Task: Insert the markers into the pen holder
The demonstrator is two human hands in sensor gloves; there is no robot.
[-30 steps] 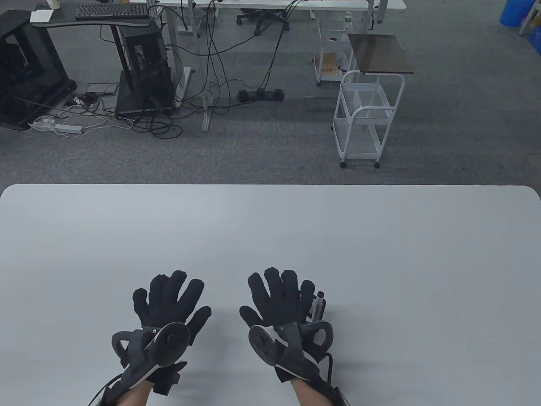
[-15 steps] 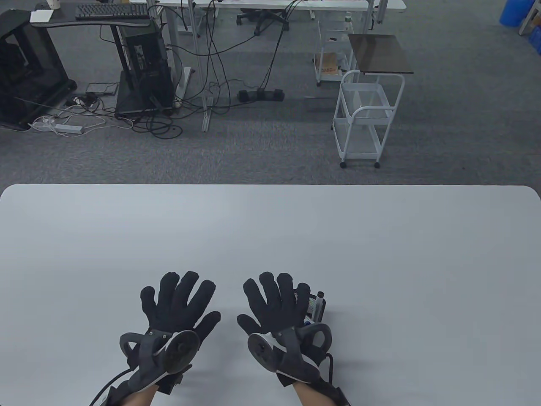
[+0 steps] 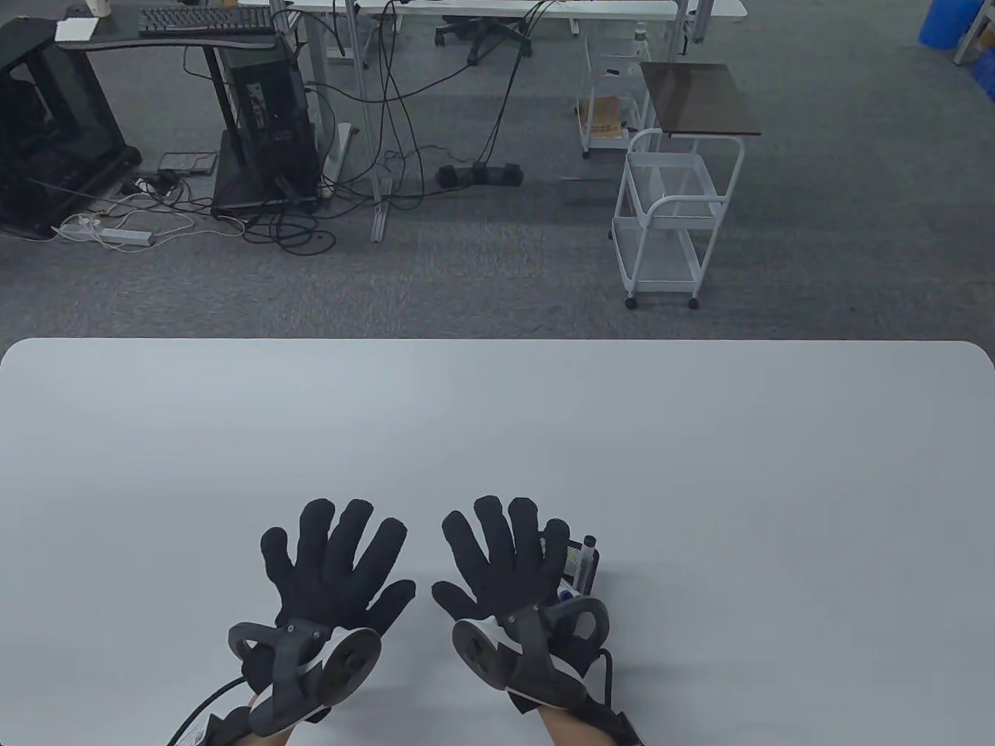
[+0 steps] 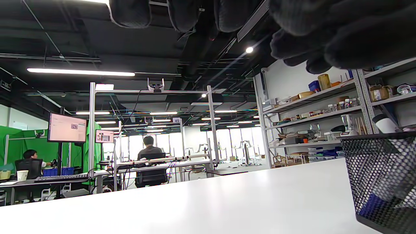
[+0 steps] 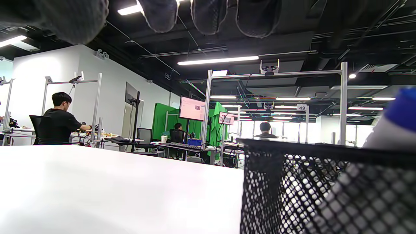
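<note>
Two hands in black knit sensor gloves enter from the near edge of the table view, side by side, close but apart.

Left hand [image 3: 330,563]: palm down, fingers spread and extended toward the far side, thumb angled out to the right. Grey disc-and-ring tracker [image 3: 307,672] strapped over the back of the wrist; bare forearm skin shows at the near edge, with a black cable trailing to the left.

Right hand [image 3: 501,556]: palm down, fingers fanned and straight, thumb out to the left. Matching grey tracker [image 3: 528,649] on its back.

Neither hand grips anything. In both wrist views, gloved fingertips [image 4: 130,13] [image 5: 159,14] hang from the top edge.
</note>
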